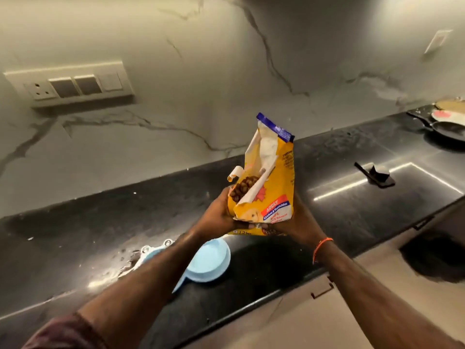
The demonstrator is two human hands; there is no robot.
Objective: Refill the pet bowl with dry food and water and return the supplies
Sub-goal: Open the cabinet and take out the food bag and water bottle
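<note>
At far left, a white switch-and-socket plate [69, 84] is set into the grey-veined white marble wall above the glossy black stone surface [88, 217]. Low on that surface, near its front edge, sits the pale blue plastic pet bowl [214, 260], partly hidden behind the left forearm, with water droplets scattered on the stone just to its left. The left hand [216, 217] cups the lower left side of the yellow dry pet-food bag with a blue top strip [271, 197], its fingers wrapped round the bag and mostly hidden behind it. The bag is held upright in the air above the surface, up and to the right of the bowl and apart from it; its torn front opening exposes brown kibble [242, 187] just above the left hand. The right hand [297, 222], with an orange thread bracelet [320, 248] at the wrist, grips the lower right side and base of the bag, fingers closed against the packaging; fingertips show beneath the base. Further right, a small black fixture [376, 175] stands on the surface, and a black frying pan [445, 128] lies at the far right edge.
</note>
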